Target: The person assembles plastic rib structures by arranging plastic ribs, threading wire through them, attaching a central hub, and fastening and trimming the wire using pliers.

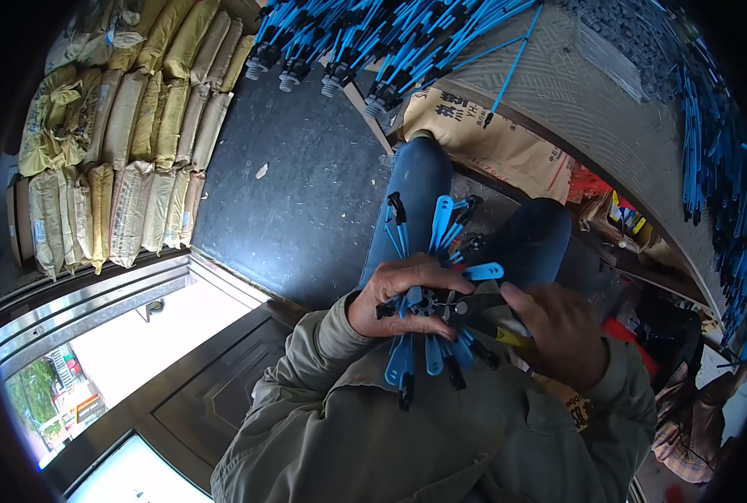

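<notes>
The left grip point(382, 292) clasps a blue-and-black assembly point(426, 300) by its middle, near the knees point(539, 230), its arms point(442, 220) splayed outward. The right grip point(562, 331) is clenched on a yellow-handled tool point(512, 338) beside it. Blue rods point(398, 33) crowd the surface point(558, 88); sacks point(126, 121) are stacked left.

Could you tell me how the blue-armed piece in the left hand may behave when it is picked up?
The blue-armed piece would probably feel light for its size: its arms look thin, with gaps between them. Those arms may catch on things, since they stick out in several directions around the left hand.
</notes>
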Tool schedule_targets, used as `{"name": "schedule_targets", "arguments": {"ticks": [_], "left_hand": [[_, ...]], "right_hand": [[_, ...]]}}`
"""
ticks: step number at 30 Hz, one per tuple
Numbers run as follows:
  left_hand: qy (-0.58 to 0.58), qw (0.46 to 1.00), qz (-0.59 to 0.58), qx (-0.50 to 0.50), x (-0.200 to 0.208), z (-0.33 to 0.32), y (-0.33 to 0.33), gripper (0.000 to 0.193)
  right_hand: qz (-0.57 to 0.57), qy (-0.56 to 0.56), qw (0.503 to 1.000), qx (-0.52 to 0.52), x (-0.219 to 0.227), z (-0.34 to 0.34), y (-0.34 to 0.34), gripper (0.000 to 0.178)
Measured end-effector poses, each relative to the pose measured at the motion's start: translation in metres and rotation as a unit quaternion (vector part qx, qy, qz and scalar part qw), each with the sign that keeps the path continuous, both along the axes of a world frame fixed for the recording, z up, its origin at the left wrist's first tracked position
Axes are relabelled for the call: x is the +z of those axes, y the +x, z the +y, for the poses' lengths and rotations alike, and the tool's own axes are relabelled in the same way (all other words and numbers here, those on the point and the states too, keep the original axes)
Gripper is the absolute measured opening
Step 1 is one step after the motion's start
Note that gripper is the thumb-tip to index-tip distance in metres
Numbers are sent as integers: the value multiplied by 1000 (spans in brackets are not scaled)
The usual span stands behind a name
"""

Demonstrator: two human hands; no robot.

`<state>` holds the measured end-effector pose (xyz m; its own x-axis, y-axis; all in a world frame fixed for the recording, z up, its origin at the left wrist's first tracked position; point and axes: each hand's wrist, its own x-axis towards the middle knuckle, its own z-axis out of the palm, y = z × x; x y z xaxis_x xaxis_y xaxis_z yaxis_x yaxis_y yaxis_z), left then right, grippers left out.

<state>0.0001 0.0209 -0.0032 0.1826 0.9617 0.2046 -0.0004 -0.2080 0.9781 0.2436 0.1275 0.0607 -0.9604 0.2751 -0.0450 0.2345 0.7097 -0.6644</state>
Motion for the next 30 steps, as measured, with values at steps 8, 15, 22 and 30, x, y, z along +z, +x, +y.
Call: {"name": "schedule_targets", "arguments": {"ticks": [8, 15, 22, 30], "left_hand": [[8, 994, -3, -109, -4, 10, -4, 55], [27, 999, -12, 31, -1, -2, 5, 53], [11, 993, -3, 117, 3, -5, 13, 51], [22, 988, -2, 153, -1, -8, 19, 50]], "right_hand": [[-155, -523, 835, 75, -30, 33, 12, 56], [-40, -26, 997, 60, -7, 9, 2, 50], [19, 217, 974, -60, -13, 2, -15, 45], [45, 151, 984, -80, -42, -5, -8, 31]]}}
